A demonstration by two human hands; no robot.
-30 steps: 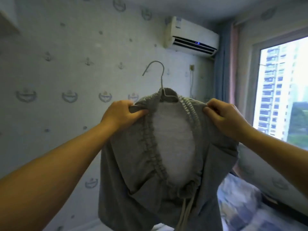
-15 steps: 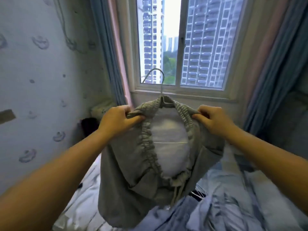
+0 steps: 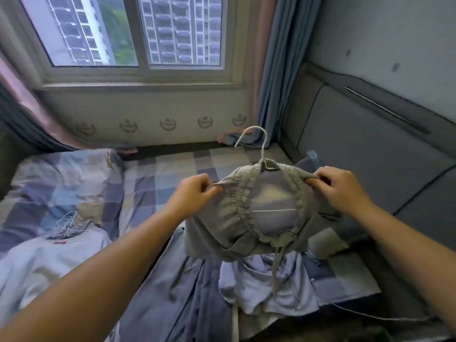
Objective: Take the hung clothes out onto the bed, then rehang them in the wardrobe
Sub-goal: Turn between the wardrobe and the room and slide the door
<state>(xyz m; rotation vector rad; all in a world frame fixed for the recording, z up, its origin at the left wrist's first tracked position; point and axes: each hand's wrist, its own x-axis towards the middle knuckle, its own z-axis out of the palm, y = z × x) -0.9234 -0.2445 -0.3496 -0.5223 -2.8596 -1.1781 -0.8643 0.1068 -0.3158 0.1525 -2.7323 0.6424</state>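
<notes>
While it is held up over the bed (image 3: pixel 162 169), item one is a grey drawstring garment (image 3: pixel 222 218) draped on a wire hanger (image 3: pixel 263 150), hook uppermost.

- Left hand (image 3: pixel 195 193): fingers curled, pinching the gathered waistband at the hanger's left shoulder.
- Right hand (image 3: pixel 343 191): likewise curled, pinching the waistband at the right shoulder.
- Drawstring (image 3: pixel 274 267): hangs loose below the garment, in front of the heap of blue-grey clothes (image 3: pixel 259 292) lying directly beneath; contact cannot be told.
- White garment (image 3: pixel 49 262), with bare wire hangers (image 3: pixel 66 225) on it: left part of the bed, well apart.

Risks, as judged:
- The cloth is bunched near the hanger's top, so letting go on one side could let it slide off the wire.
- The dangling cord may snag in the heap when the item is set down or lifted again.
- Hangers piled together may tangle.
</notes>
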